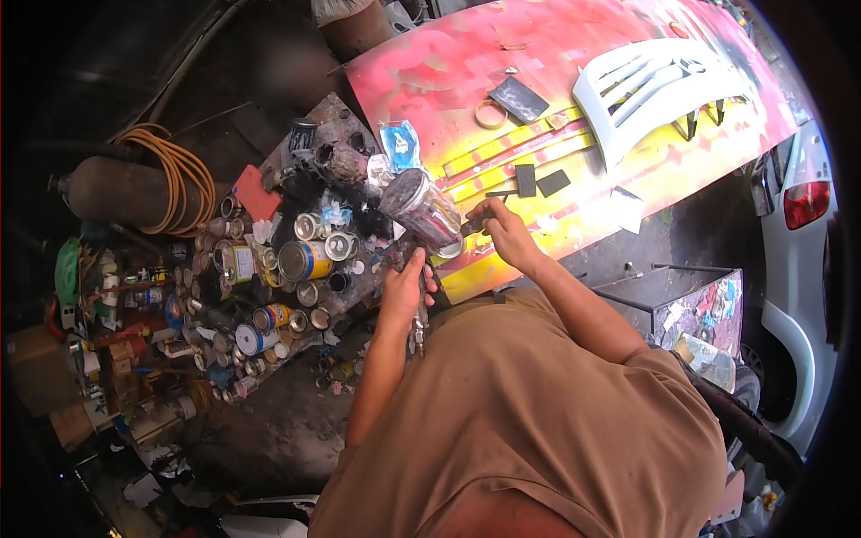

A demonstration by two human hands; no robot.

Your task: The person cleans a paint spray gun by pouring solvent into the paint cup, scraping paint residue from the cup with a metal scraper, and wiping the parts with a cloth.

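My left hand (408, 289) is wrapped around the handle of a spray gun (419, 330). A paint-stained metal cup (421, 211) sits tilted at the top of the gun, over the edge of the pink and yellow panel. My right hand (508, 235) is closed just right of the cup, its fingertips at a small dark part; whether that part belongs to the gun cannot be made out. Past those fingers, two dark sanding blocks (526, 180) (553, 184) lie on the painted panel (430, 81).
Paint cans (305, 261) crowd the bench at left. A white car grille (628, 90), a tape roll (491, 114) and a dark flat pad (518, 99) lie on the panel. A gas cylinder (117, 193) with orange hose (179, 175) stands far left; a white car (803, 242) is at right.
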